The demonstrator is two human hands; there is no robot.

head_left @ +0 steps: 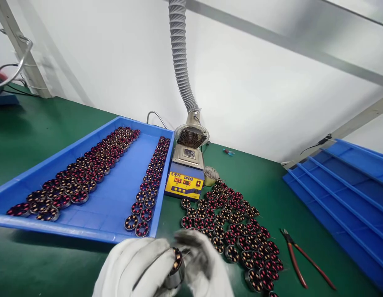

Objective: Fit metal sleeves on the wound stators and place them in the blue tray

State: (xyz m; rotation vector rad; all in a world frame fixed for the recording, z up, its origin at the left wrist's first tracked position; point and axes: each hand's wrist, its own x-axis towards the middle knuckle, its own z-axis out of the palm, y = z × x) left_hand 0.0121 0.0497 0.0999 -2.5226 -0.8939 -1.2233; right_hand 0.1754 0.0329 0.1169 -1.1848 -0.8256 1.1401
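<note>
Head view, read as a clock face with the held piece at its centre, put a wound stator point(175, 277) at the lower edge of the scene, between two white-gloved hands. The left hand point(132, 266) held it, fingers curled around its metal rim, from about nine o'clock. The ring's short axis was tilted, its coil face leaning roughly toward one o'clock. The right hand point(204, 264) was close in at two to three o'clock, its fingers near thin leads at the ring's upper edge; they were blurred, and whether they pinched a lead could not be told.

At ten o'clock, a blue plastic tray point(121, 177) held a broad band of stators point(74, 181) along its left side and a narrow band point(154, 169) along its right, with bare floor between. Just beside the tray, near twelve, stood a yellow-and-blue CM 550 heating unit point(183, 181) under a grey duct point(179, 53). Loose stators point(225, 214) covered the green tabletop point(247, 165) toward one and two; red-handled cutters point(292, 255) lay beyond, near three.
</note>
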